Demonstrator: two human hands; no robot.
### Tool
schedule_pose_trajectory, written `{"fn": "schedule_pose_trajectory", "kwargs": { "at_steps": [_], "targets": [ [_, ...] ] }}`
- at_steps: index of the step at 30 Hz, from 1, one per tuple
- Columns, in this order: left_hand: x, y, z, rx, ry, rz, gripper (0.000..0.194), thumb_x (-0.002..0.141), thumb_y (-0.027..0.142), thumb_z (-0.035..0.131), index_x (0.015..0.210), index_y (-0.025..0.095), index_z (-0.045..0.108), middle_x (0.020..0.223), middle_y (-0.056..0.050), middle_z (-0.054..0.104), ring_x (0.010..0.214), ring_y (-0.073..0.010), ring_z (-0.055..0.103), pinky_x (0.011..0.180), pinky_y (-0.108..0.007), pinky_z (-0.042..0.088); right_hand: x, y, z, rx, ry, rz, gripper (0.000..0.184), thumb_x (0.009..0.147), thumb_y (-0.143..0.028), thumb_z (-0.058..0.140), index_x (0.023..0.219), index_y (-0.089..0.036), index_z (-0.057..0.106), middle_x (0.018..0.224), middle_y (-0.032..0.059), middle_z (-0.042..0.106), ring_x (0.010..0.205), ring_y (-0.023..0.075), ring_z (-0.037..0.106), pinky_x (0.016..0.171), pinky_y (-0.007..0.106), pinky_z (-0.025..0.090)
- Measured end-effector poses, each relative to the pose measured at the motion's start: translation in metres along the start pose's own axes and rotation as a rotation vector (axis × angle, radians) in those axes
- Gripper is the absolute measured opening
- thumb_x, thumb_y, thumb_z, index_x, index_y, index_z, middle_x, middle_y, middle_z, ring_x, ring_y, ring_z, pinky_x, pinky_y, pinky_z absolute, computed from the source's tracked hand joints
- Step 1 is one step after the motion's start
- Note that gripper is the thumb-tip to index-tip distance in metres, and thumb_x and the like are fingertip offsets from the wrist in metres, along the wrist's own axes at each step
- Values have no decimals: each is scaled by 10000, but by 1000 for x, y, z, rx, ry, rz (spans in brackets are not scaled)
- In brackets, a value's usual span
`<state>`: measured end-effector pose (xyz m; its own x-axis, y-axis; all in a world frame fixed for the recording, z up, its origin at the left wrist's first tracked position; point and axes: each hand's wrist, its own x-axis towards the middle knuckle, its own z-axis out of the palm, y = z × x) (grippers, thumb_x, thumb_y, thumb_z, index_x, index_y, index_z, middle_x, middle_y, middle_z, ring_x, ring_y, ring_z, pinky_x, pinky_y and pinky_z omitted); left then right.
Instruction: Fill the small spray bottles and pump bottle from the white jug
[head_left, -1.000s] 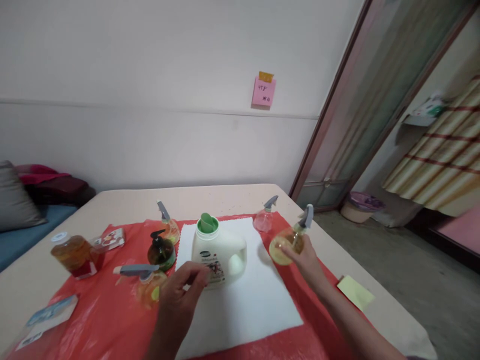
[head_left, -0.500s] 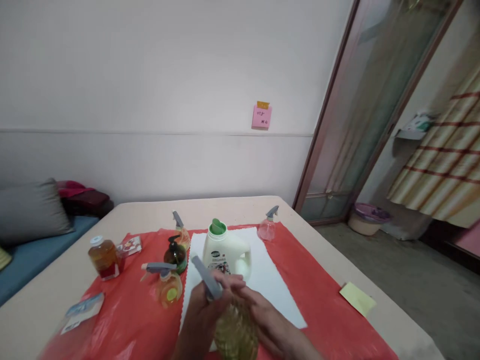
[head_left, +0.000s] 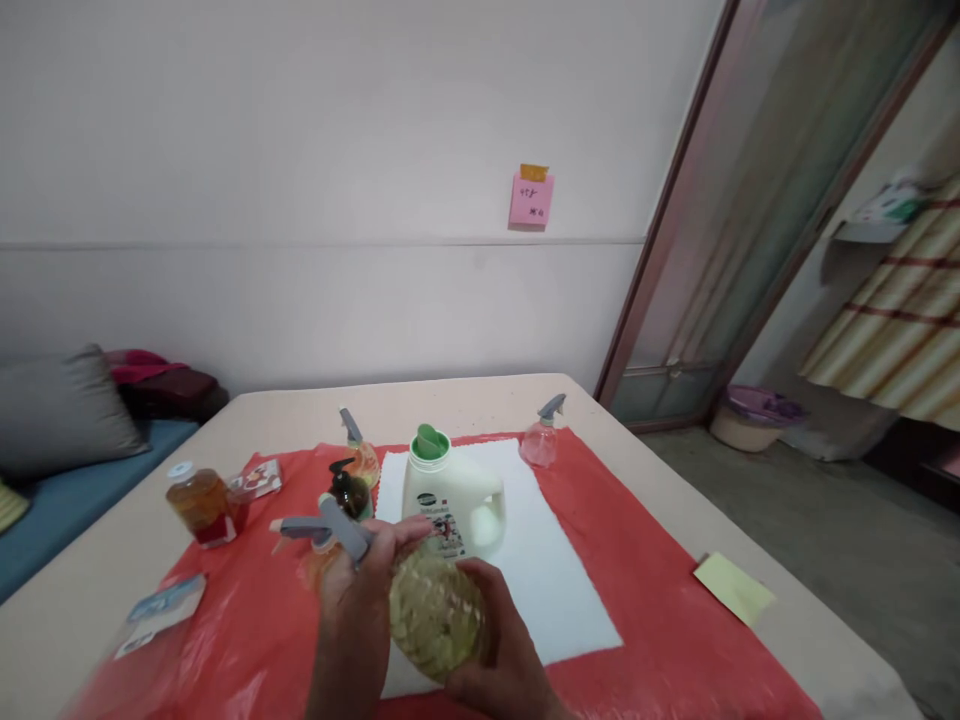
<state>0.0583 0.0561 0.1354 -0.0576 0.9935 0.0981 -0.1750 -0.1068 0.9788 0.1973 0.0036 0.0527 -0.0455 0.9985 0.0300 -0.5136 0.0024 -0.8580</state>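
Observation:
A round yellow spray bottle (head_left: 435,615) is tipped sideways close to me, above the white cloth (head_left: 555,590). My right hand (head_left: 499,655) wraps round its body from below and the right. My left hand (head_left: 360,585) is closed on its neck, under the grey trigger head (head_left: 337,528). Behind them stands a white jug with a green cap (head_left: 448,492).
On the red sheet (head_left: 660,630) stand a dark pump bottle (head_left: 349,490), an orange spray bottle (head_left: 360,455), a pink spray bottle (head_left: 541,440), an amber jar (head_left: 196,500) and small packets (head_left: 161,602). A yellow note (head_left: 733,588) lies near the table's right edge.
My right hand carried the yellow spray bottle from the table's right side in front of me. My left hand left the white jug and closed on the bottle's neck. The bottle tipped sideways.

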Motion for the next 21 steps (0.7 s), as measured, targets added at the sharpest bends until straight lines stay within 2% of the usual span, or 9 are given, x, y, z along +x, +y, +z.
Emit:
{"fn": "schedule_pose_trajectory", "kwargs": {
  "at_steps": [3, 5, 7, 9, 11, 14, 16, 18, 21],
  "targets": [
    [1, -1, 3, -56, 25, -1, 306, 768, 492, 710, 716, 200, 635, 918, -77, 783, 1030, -316, 711, 967, -444, 559, -2, -6, 0, 156, -147, 297, 860, 575, -827, 733, 1257, -324, 582, 1211, 67, 691, 940, 263, 685, 810, 404, 524],
    [0, 1, 2, -59, 9, 23, 260, 733, 425, 749, 705, 220, 590, 861, -44, 775, 1008, -299, 715, 994, -435, 548, -4, -10, 1, 292, -287, 476, 912, 645, -945, 529, 1275, -288, 595, 1143, 83, 715, 806, 232, 692, 677, 342, 503],
    [-1, 4, 1, -56, -12, 41, 254, 724, 399, 755, 707, 236, 561, 808, -25, 760, 980, -293, 720, 972, -423, 561, -7, -15, 1, 380, -318, 449, 817, 684, -843, 631, 1277, -281, 599, 1178, 79, 708, 843, 222, 697, 635, 287, 469],
    [-3, 7, -1, -52, 7, 39, 259, 755, 421, 729, 719, 245, 543, 796, -14, 748, 987, -292, 716, 931, -417, 578, -10, -21, 0, 432, -299, 340, 710, 637, -567, 840, 1263, -345, 590, 1331, 31, 644, 986, 218, 689, 683, 271, 476],
    [-4, 9, -1, -63, 41, 38, 262, 795, 445, 701, 745, 247, 536, 809, -3, 736, 998, -280, 707, 901, -408, 587, -11, -26, -2, 446, -310, 294, 778, 562, -408, 908, 1261, -401, 565, 1446, -9, 562, 1098, 232, 660, 784, 317, 504],
    [-6, 10, 2, -79, 41, 80, 291, 782, 461, 730, 751, 237, 547, 763, -1, 700, 917, -258, 704, 850, -389, 596, -8, -30, -3, 432, -338, 348, 752, 688, -637, 789, 1330, -343, 531, 1411, 60, 586, 1103, 268, 650, 857, 416, 525],
    [-6, 10, 4, -48, 21, 111, 301, 744, 443, 773, 730, 226, 566, 735, -14, 688, 856, -257, 704, 815, -381, 598, -6, -29, -3, 444, -340, 419, 788, 762, -782, 625, 1351, -266, 535, 1323, 100, 638, 1023, 255, 667, 794, 377, 535],
    [-6, 11, 4, -44, 17, 128, 292, 738, 424, 782, 716, 223, 572, 727, -16, 684, 837, -252, 700, 811, -377, 596, -6, -28, -4, 465, -339, 448, 721, 791, -731, 637, 1331, -261, 552, 1296, 82, 654, 989, 222, 671, 755, 317, 524],
    [-4, 11, 2, -117, 33, 148, 263, 770, 418, 752, 733, 230, 571, 717, 11, 666, 838, -226, 686, 834, -365, 586, -9, -26, -5, 513, -332, 312, 621, 721, -449, 812, 1281, -333, 569, 1355, 19, 625, 1101, 224, 645, 860, 345, 513]
  ]
}}
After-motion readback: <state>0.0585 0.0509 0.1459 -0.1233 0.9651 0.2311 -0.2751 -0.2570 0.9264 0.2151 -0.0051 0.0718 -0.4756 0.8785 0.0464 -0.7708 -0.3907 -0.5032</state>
